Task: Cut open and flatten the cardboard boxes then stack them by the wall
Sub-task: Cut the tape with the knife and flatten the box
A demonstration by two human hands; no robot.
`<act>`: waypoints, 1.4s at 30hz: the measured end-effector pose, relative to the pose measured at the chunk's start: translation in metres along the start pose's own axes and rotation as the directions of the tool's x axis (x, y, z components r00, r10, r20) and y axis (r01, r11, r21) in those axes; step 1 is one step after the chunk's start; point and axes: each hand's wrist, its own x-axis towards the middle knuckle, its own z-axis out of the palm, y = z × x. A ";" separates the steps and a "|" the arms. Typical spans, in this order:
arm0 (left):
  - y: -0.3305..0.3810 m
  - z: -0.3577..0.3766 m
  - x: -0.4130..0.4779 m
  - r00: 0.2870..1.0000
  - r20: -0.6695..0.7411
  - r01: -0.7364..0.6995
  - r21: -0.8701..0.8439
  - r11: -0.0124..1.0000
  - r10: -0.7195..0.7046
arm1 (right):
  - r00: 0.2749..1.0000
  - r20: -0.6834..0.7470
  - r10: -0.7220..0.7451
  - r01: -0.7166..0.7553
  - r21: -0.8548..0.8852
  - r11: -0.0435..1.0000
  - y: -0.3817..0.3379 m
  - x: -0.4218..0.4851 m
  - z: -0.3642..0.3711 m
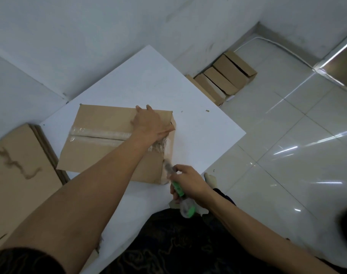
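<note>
One box (pixel 109 155) on the white board (pixel 198 125), top seam (pixel 97 135) still taped, so I judge this one barely started; flat cardboard (pixel 20 175) lies left of it, more cardboard (pixel 226 78) by the wall. Box long axis runs left-right along the seam. My left hand (pixel 149 123) presses the top, fingers straight; right hand (pixel 190 182) grips the knife (pixel 177 187), blade at the near right corner

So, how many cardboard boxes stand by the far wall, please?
4, in one row along the wall: first box, second, third, fourth beside the white board, which may hide more.
</note>
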 end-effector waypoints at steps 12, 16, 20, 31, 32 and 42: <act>-0.028 0.033 -0.079 0.999 -0.032 -0.033 -0.260 0.965 0.026 | 0.901 -0.408 -0.148 -0.025 -0.389 0.921 -0.013 0.056 -0.071; -0.030 0.076 -0.119 0.997 -0.072 -0.002 -0.360 0.933 -0.026 | 0.946 -0.243 -0.213 -0.007 -0.673 0.739 -0.044 0.094 -0.083; -0.037 0.086 -0.123 0.995 -0.099 -0.042 -0.433 0.901 -0.001 | 0.880 -0.069 -0.470 0.242 -0.786 0.569 -0.069 0.104 -0.081; -0.047 0.075 -0.110 0.978 -0.200 -0.023 -0.391 0.920 -0.061 | 0.611 0.792 0.011 0.678 -0.516 -0.524 -0.126 0.132 -0.033; -0.052 0.072 -0.109 0.982 -0.185 -0.025 -0.355 0.935 -0.044 | 0.564 0.826 -0.004 0.701 -0.481 -0.527 -0.131 0.133 -0.034; -0.068 0.057 -0.108 0.995 -0.073 -0.086 -0.269 0.959 0.069 | 0.529 0.844 0.090 0.734 -0.401 -0.549 -0.151 0.128 -0.022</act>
